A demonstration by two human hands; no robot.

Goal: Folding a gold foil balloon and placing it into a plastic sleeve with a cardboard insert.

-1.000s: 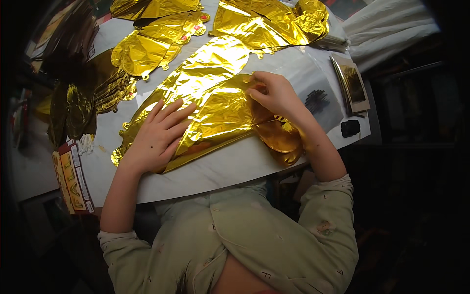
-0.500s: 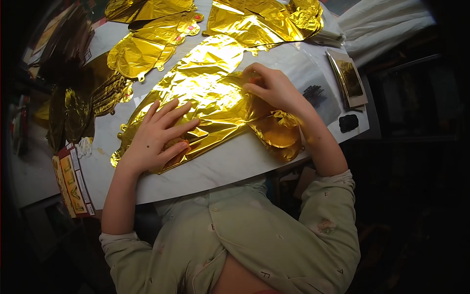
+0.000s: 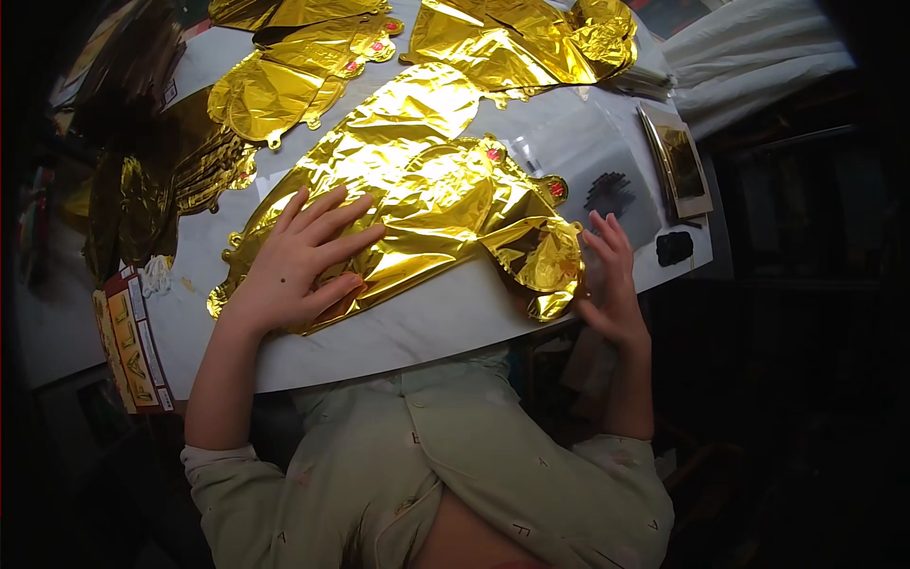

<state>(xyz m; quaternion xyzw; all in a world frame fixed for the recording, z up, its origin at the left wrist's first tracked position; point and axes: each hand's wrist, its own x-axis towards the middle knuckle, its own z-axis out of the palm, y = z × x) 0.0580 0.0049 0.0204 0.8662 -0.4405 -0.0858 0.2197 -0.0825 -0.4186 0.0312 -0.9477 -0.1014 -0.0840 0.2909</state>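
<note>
A flat gold foil balloon (image 3: 417, 194) lies creased across the marble-patterned table (image 3: 379, 351), with small tabs along its edges and red marks on two of them. My left hand (image 3: 301, 261) rests spread on its left part, fingers outstretched. Beside the folded right end of the foil is my right hand (image 3: 611, 280), its fingers apart and nothing in its grasp. That folded end reaches near the table's front edge.
More gold foil balloons (image 3: 275, 95) lie at the back left, and others (image 3: 521, 43) at the back. A clear plastic bag (image 3: 569, 142), a small black object (image 3: 675, 248) and stacked cards (image 3: 675, 161) lie right. A printed red-edged package (image 3: 133, 341) sits left.
My right hand has let go of the foil's upper right part and moved down and right, uncovering the red-marked tabs. My left hand stays nearly in place.
</note>
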